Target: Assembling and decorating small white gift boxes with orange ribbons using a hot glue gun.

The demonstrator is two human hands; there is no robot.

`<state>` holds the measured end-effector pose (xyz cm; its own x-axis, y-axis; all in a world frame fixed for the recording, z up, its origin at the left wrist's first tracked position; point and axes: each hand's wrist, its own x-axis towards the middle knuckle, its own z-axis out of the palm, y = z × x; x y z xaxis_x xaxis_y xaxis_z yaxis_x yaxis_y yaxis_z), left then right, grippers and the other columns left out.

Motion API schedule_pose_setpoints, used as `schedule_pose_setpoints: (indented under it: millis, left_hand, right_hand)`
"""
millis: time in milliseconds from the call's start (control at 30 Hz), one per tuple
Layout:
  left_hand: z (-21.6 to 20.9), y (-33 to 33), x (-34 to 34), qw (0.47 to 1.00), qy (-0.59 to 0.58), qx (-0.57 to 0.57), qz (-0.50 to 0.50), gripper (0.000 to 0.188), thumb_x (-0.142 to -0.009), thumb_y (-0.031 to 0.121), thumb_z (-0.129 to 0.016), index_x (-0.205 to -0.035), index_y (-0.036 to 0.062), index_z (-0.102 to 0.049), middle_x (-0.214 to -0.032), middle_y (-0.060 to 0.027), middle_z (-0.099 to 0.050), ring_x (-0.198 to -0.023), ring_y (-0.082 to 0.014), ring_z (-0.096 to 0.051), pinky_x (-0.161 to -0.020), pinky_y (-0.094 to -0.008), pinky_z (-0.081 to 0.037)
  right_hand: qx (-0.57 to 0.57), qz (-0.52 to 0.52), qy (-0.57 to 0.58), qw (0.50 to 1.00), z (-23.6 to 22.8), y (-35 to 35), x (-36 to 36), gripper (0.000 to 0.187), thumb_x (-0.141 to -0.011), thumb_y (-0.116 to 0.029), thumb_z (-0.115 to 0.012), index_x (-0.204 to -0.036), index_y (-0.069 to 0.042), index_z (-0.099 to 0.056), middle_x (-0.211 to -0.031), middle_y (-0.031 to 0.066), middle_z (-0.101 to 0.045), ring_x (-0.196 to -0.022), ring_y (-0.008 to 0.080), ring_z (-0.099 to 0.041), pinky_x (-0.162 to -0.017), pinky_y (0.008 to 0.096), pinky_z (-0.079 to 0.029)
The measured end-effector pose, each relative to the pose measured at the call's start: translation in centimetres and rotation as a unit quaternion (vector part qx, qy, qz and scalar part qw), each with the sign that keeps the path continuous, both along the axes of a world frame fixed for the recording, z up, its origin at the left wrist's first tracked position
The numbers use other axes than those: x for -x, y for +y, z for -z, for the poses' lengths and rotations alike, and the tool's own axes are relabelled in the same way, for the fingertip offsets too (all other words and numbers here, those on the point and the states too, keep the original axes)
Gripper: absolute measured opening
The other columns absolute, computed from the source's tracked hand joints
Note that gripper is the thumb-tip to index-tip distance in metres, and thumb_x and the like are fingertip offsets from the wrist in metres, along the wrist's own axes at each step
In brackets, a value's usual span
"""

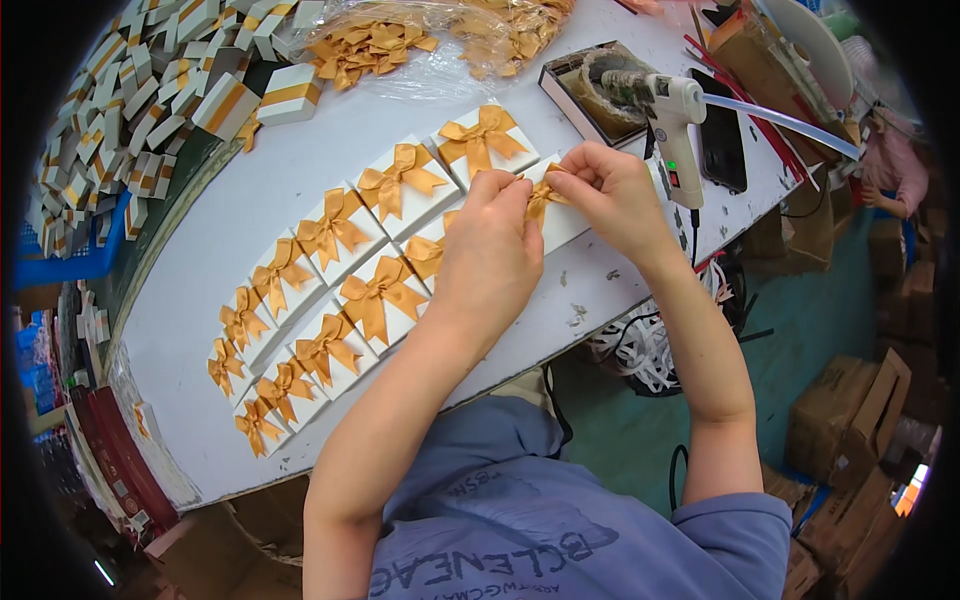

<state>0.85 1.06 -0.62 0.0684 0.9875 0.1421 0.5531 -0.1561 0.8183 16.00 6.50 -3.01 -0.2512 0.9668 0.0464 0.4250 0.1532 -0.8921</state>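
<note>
Two rows of small white boxes, each topped with a gold satin ribbon bow, stand on the white table (190, 400). At the right end of the near row, my left hand (492, 245) and my right hand (615, 195) meet over a gold bow (544, 200) on a white box (570, 225). Thumb and finger of my right hand pinch the bow's right side. The fingers of my left hand are closed at its left side; their tips are partly hidden. Beside my left hand, another bow (424, 256) is partly covered by it.
A glue gun (676, 130) rests on an open box (612, 135) at the back right, near a black phone (722, 150). Loose gold bows (370, 50) lie in clear plastic at the back. White boxes with gold bands (160, 110) are heaped at the far left. Cartons (835, 420) stand right.
</note>
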Motion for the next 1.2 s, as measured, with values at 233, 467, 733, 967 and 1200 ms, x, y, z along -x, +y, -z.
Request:
schedule_pose_setpoints:
  millis: [233,467,733,967,1200]
  left_hand:
    - [0.3,-0.6,0.0,0.94,0.313,-0.134,0.021,0.028,-0.074,0.007,-0.06,-0.102,0.0026,-0.061,-0.104,-0.007,-0.055,-0.104,-0.0262,-0.046,-0.087,-0.0389,-0.036]
    - [0.8,-0.8,0.6,0.921,0.334,-0.194,0.05,0.037,-0.07,0.007,-0.054,-0.106,0.002,-0.058,-0.104,-0.0079,-0.055,-0.101,-0.0248,-0.047,-0.083,-0.0377,-0.031]
    - [0.9,-0.8,0.5,0.908,0.376,-0.177,0.053,0.041,-0.071,0.015,-0.053,-0.109,0.0003,-0.056,-0.11,-0.01,-0.053,-0.107,-0.0236,-0.044,-0.087,-0.0389,-0.03]
    - [2.7,-2.7,0.3,0.939,0.293,-0.182,-0.002,0.047,-0.072,0.018,-0.052,-0.114,-0.0038,-0.05,-0.119,-0.0146,-0.049,-0.115,-0.0262,-0.043,-0.093,-0.0421,-0.03]
    - [-0.3,-11.5,4.8,0.96,0.175,-0.217,0.019,0.049,-0.074,0.019,-0.058,-0.118,-0.0008,-0.05,-0.127,-0.0182,-0.045,-0.122,-0.0293,-0.038,-0.099,-0.0425,-0.026]
  right_hand:
    - [-0.047,0.02,-0.05,0.997,-0.4,0.0,0.0,0.018,-0.075,-0.012,-0.067,-0.078,-0.001,-0.054,-0.05,0.0048,-0.05,-0.044,0.0132,-0.047,-0.044,0.0272,-0.037]
    - [-0.334,0.038,-0.198,0.921,0.1,-0.6,-0.6,0.04,-0.07,-0.021,-0.071,-0.102,-0.002,-0.056,-0.097,0.0118,-0.06,-0.087,0.0239,-0.057,-0.072,0.0336,-0.045]
    - [-0.278,-0.163,-0.318,0.892,-0.2,-3.7,-0.9,0.078,-0.068,-0.043,-0.067,-0.128,-0.001,-0.041,-0.137,0.016,-0.036,-0.13,0.0276,-0.03,-0.104,0.0454,-0.022]
    - [-0.262,-0.182,-0.404,0.857,0.0,-4.1,-0.7,0.084,-0.071,-0.039,-0.064,-0.135,0.002,-0.029,-0.142,0.0195,-0.027,-0.133,0.0323,-0.023,-0.106,0.0474,-0.015]
    - [-0.283,-0.163,-0.35,0.878,-2.3,-4.7,0.1,0.083,-0.076,-0.034,-0.06,-0.138,0.003,-0.02,-0.145,0.0213,-0.018,-0.135,0.0347,-0.017,-0.107,0.0464,-0.013]
